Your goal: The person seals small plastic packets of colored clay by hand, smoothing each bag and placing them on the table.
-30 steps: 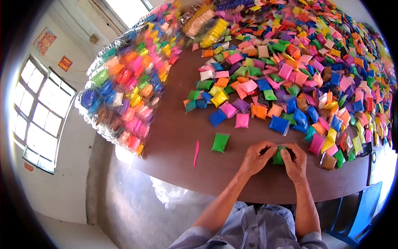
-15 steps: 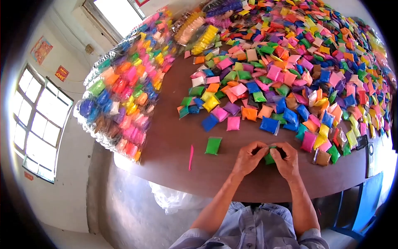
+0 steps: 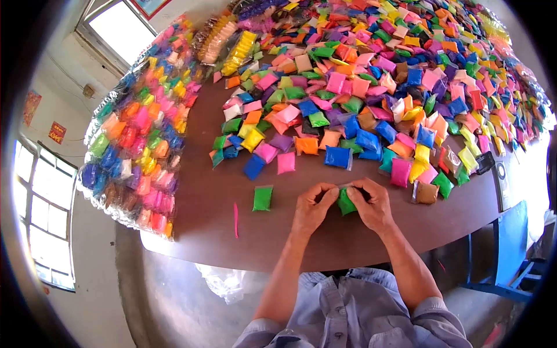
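Near the front edge of the brown table (image 3: 272, 243), my left hand (image 3: 313, 209) and my right hand (image 3: 371, 203) pinch the top of a small green packet (image 3: 346, 203) between thumbs and fingers. The packet hangs between the two hands, partly covered by the fingertips. Another green packet (image 3: 262, 198) lies flat to the left of my left hand. Further left is a thin pink plastic tool (image 3: 236, 220). A brown packet (image 3: 426, 193) and a magenta packet (image 3: 400, 172) lie beyond my right hand.
A large heap of colourful packets (image 3: 360, 87) covers the back and right of the table. Clear bags of packed packets (image 3: 139, 139) line the left side. A blue chair (image 3: 510, 243) stands at the right, and clear plastic (image 3: 223, 281) lies on the floor below.
The view has turned, so the table's contents appear shifted left. Both hands keep hold of the green packet, which shows more between them than half a second ago.
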A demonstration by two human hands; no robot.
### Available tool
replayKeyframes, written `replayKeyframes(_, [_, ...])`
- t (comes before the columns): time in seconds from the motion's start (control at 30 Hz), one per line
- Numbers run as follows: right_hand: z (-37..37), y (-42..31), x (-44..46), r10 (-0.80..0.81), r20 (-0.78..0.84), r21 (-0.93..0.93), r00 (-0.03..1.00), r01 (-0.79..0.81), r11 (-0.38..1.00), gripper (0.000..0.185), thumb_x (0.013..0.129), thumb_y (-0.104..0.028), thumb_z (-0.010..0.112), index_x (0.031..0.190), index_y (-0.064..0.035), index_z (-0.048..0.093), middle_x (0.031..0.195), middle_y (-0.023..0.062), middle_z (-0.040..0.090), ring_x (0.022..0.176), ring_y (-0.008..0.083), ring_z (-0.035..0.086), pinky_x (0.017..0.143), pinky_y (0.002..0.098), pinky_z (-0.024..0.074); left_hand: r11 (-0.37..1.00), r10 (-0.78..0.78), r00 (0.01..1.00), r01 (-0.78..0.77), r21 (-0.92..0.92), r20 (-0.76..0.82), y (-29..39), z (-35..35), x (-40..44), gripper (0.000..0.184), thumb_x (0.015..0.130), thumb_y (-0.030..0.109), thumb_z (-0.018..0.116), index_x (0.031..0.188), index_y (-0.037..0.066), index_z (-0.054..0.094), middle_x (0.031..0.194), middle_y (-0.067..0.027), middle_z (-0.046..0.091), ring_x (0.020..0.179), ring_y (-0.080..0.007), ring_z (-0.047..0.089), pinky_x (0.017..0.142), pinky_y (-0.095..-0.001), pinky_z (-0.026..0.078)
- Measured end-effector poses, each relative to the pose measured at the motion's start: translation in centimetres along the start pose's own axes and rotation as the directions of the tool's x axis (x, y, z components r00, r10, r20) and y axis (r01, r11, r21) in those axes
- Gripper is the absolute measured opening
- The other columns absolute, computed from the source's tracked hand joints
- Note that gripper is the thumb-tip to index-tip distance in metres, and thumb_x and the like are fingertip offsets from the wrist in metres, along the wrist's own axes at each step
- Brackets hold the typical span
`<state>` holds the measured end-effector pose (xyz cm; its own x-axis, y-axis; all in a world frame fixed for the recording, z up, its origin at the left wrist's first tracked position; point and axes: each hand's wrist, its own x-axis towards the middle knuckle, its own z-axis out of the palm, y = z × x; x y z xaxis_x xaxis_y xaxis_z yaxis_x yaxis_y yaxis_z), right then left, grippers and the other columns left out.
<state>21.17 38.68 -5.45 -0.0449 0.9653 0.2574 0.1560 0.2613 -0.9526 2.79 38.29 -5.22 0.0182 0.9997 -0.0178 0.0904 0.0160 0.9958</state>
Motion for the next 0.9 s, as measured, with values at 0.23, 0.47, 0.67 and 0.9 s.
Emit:
replayKeyframes(0.23, [0.5,-0.7,0.0,-0.006,0.004,-0.013,1.0,0.006,1.0,0.014,0.09,-0.008,0.072,0.102,0.0001,0.072,0.086,0.0119,0.07,0.074,0.0181,0.066,0.066,0.0316,0.0516,0.999,-0.033,0.998,0.034,-0.033,0.045,1.3,0.3,-0.3,0.014,0.096,0.013,0.071,0.105,0.001,0.073,0.091,0.0031,0.069,0.085,-0.0041,0.06,0.074,-0.0213,0.049])
replayKeyframes(0.47, [0.1,-1.0,0.2,-0.027,0.007,-0.036,1.0,0.027,0.999,0.014,0.09,-0.009,0.073,0.1,-0.0001,0.072,0.086,0.0132,0.071,0.074,0.0191,0.067,0.066,0.0319,0.0522,0.996,0.019,1.0,-0.021,0.086,0.021,2.1,0.2,-0.3,0.014,0.097,0.012,0.071,0.105,0.0,0.073,0.091,0.0013,0.07,0.087,-0.0057,0.061,0.078,-0.0225,0.051])
replayKeyframes(0.67, [0.4,-1.0,0.1,-0.015,-0.015,-0.065,1.0,0.014,0.998,0.012,0.09,-0.009,0.073,0.099,-0.0001,0.072,0.086,0.0136,0.071,0.076,0.0197,0.069,0.066,0.0309,0.0524,0.999,-0.027,1.0,0.027,0.038,-0.007,0.6,-0.3,-0.2,0.017,0.098,0.01,0.069,0.11,0.0,0.073,0.094,-0.0005,0.071,0.089,-0.0064,0.063,0.078,-0.023,0.052])
replayKeyframes(0.9, [0.8,-1.2,-0.3,-0.042,-0.019,-0.157,0.999,0.038,0.987,0.017,0.088,-0.01,0.073,0.104,-0.0033,0.072,0.087,0.0154,0.072,0.076,0.0282,0.072,0.07,0.0362,0.0556,0.972,0.072,0.997,-0.066,0.227,-0.019,0.5,-1.0,-1.2,0.019,0.099,0.009,0.067,0.113,-0.002,0.072,0.097,-0.004,0.074,0.089,-0.0074,0.065,0.078,-0.0241,0.053])
